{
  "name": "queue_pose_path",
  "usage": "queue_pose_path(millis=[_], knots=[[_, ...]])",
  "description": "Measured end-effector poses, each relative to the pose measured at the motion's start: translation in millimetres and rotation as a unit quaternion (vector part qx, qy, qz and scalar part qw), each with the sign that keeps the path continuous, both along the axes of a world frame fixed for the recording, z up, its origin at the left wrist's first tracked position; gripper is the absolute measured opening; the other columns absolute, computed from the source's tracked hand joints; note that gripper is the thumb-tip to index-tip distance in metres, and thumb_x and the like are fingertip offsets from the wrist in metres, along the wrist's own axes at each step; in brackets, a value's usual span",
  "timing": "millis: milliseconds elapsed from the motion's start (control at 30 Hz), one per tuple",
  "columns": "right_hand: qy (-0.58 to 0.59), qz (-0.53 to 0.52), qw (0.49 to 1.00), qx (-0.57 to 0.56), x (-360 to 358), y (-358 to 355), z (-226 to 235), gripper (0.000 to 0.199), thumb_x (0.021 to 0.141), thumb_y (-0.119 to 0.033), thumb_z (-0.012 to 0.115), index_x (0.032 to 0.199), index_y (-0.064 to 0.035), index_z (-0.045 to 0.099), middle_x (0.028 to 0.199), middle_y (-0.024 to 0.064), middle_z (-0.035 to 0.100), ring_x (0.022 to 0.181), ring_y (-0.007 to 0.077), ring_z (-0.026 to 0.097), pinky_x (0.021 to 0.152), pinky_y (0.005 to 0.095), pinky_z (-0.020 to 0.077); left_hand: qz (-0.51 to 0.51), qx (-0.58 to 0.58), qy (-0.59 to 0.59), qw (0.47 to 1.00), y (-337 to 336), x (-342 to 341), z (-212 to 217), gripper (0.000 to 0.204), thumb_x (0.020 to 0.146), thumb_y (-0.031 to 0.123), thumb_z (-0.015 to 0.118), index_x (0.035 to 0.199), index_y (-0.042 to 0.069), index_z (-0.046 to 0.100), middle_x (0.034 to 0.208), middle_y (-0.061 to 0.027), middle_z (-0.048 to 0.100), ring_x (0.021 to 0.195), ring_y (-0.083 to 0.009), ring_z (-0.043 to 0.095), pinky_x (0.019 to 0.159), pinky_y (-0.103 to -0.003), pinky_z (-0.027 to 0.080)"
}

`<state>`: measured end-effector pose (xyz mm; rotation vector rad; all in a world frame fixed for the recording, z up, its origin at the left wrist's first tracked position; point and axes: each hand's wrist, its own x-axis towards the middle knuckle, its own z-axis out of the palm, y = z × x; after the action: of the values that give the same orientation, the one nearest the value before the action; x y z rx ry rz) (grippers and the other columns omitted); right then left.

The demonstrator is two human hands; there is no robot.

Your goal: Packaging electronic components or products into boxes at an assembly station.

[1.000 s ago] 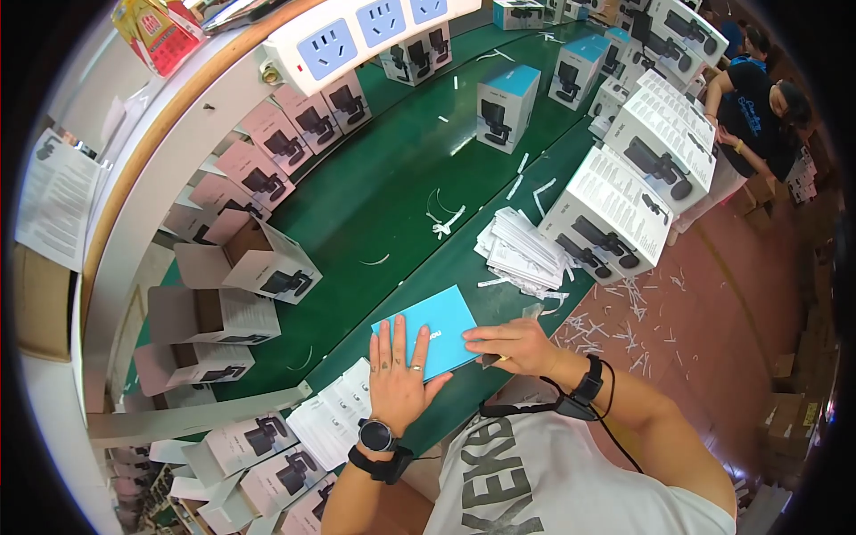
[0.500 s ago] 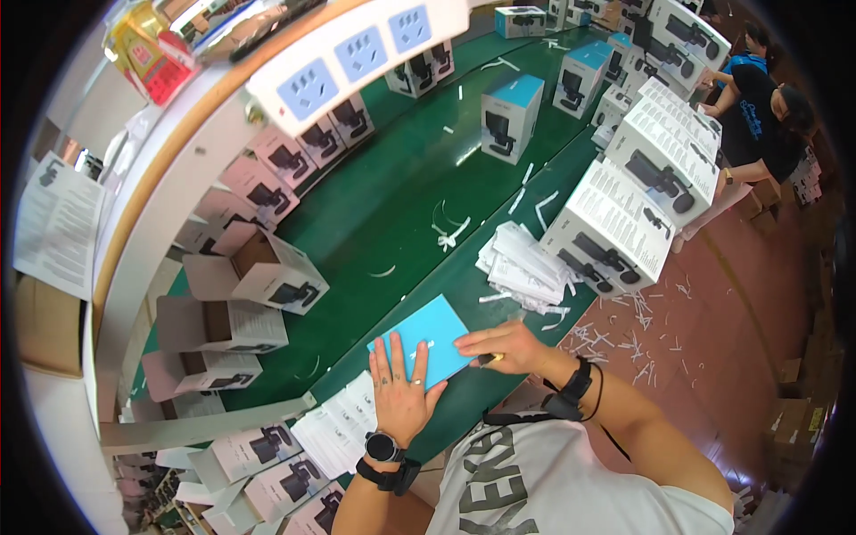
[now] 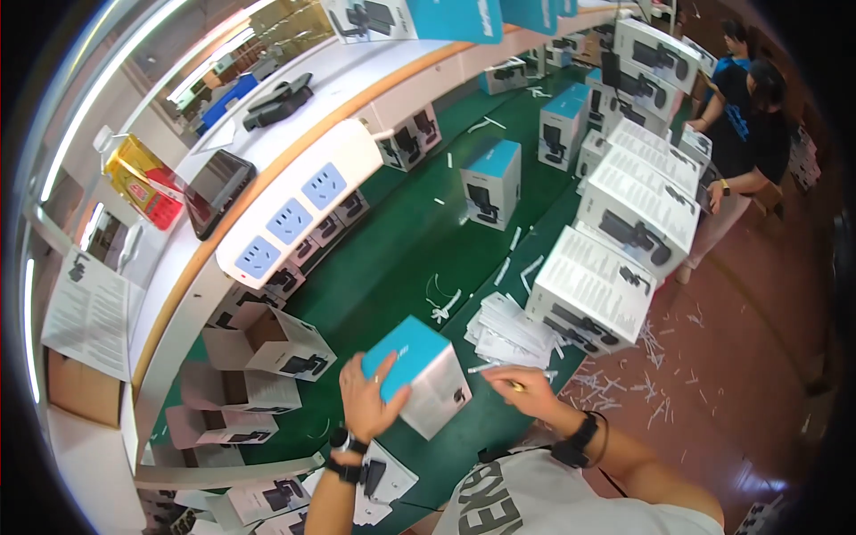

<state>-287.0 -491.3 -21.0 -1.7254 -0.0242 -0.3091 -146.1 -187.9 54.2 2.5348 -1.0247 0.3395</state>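
Observation:
A white box with a blue top (image 3: 437, 399) stands tilted on the green bench in front of me. My left hand (image 3: 370, 403) holds it from the left, fingers over the blue face and thumb along its edge. Just right of the box, apart from it, my right hand (image 3: 526, 392) is closed, with a thin white strip (image 3: 486, 367) at its fingertips. Something small and yellow shows among those fingers; I cannot make out what it is. A stack of white folded leaflets (image 3: 510, 332) lies beyond my right hand.
Printed white boxes (image 3: 593, 290) line the bench's right edge. Open boxes (image 3: 267, 343) stand at the left. Another blue-topped box (image 3: 492, 185) is farther up the green belt (image 3: 383, 241). A power strip (image 3: 303, 201) hangs on the shelf edge. A co-worker (image 3: 753, 125) stands at the far right.
The box has been turned, so its white side now shows. My left hand went from lying flat on the blue face to gripping its edge. My right hand moved off the box.

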Motion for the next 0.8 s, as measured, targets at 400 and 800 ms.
queue_pose_path(millis=[400,800], knots=[[0.242,-0.066,0.953,0.172,-67,-46,-83,0.026,0.104,-0.014,0.064,0.125,0.0006,0.067,0.097,0.0072,0.074,0.068,0.0085,0.061,0.06,0.0242,0.0486,0.179,-0.007,-0.179,0.967,-167,236,-63,0.057,0.102,0.046,0.055,0.149,0.013,0.056,0.144,-0.0293,0.057,0.133,-0.0484,0.054,0.117,-0.058,0.037],[0.329,0.021,0.919,0.217,-58,-16,-96,0.024,0.107,-0.011,0.057,0.129,-0.0014,0.063,0.102,0.0077,0.073,0.076,0.0113,0.061,0.068,0.0258,0.0506,0.484,0.236,0.001,0.843,126,228,-61,0.019,0.093,0.021,0.062,0.102,0.015,0.077,0.097,-0.01,0.077,0.085,-0.0315,0.075,0.078,-0.053,0.056]])
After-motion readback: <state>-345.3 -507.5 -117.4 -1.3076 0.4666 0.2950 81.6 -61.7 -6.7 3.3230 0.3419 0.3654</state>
